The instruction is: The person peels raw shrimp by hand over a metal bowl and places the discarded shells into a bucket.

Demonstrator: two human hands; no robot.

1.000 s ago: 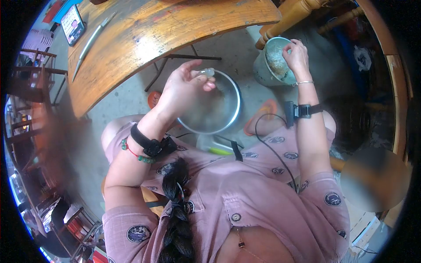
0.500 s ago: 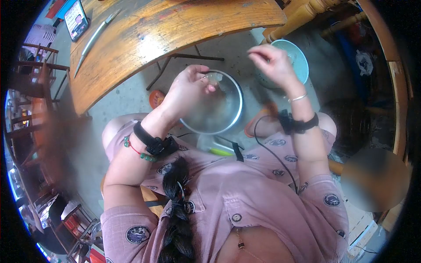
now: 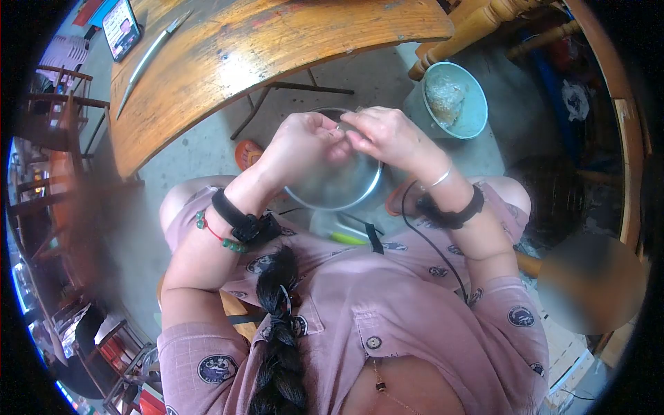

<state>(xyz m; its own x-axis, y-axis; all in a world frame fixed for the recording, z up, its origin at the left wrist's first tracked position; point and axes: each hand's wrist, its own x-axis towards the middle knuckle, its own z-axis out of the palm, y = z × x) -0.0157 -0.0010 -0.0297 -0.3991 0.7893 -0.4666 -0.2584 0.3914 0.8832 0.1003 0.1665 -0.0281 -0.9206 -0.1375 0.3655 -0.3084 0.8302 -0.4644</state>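
Above a round metal-rimmed basin (image 3: 344, 200) between my knees, my two hands meet at the fingertips. My left hand (image 3: 304, 142) is closed in a pinch on something small and pale that I cannot make out. Close against it, my right hand (image 3: 387, 135) has its thumb and fingers pinched together at the same spot; whatever is in them is too small to name. The hands cover the upper part of the basin, and its contents look cloudy and blurred.
To the right on the floor, a light blue bucket (image 3: 478, 114) holds a pale, wet-looking heap. A wooden table (image 3: 290, 45) ahead carries a phone (image 3: 122, 31) and a long thin pointed tool (image 3: 149, 66). A black cable (image 3: 432, 238) runs over my lap.
My right hand has moved left from over the bucket to meet my left hand above the basin. The left hand has stayed nearly in place.
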